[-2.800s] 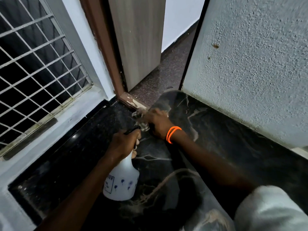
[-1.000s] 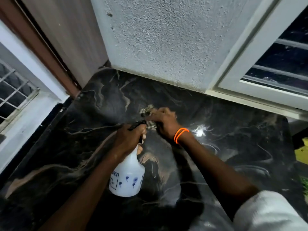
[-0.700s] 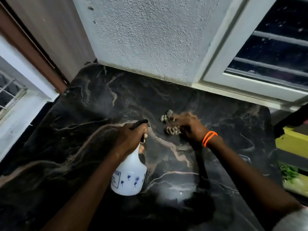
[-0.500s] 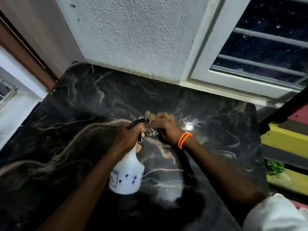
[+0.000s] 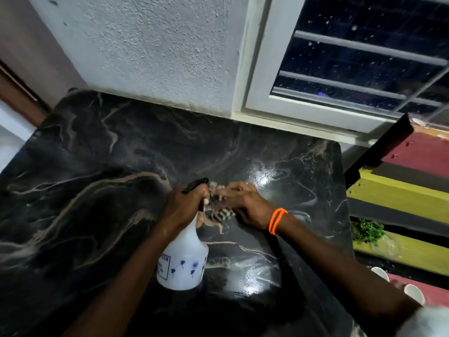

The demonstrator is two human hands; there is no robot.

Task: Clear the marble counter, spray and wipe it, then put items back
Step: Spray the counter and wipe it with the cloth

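Observation:
The black marble counter (image 5: 102, 171) with pale veins fills most of the view and shines wet near its middle and front. My left hand (image 5: 185, 205) grips the black trigger head of a white spray bottle (image 5: 183, 266) with small blue marks, held just above the counter. Right beside it, my right hand (image 5: 245, 206), with an orange band at the wrist, presses a striped cloth (image 5: 220, 212) flat on the marble. Most of the cloth is hidden under the fingers and blurred.
A rough white wall (image 5: 155, 49) rises behind the counter, with a barred window (image 5: 359, 59) to its right. Beyond the counter's right edge lie yellow and red boards (image 5: 401, 195), a small green plant (image 5: 368, 231) and white cups (image 5: 413, 291).
The view has swung from the counter's left end by the door to its right part. My right hand has rubbed the cloth back and forth; my left hand has kept hold of the bottle.

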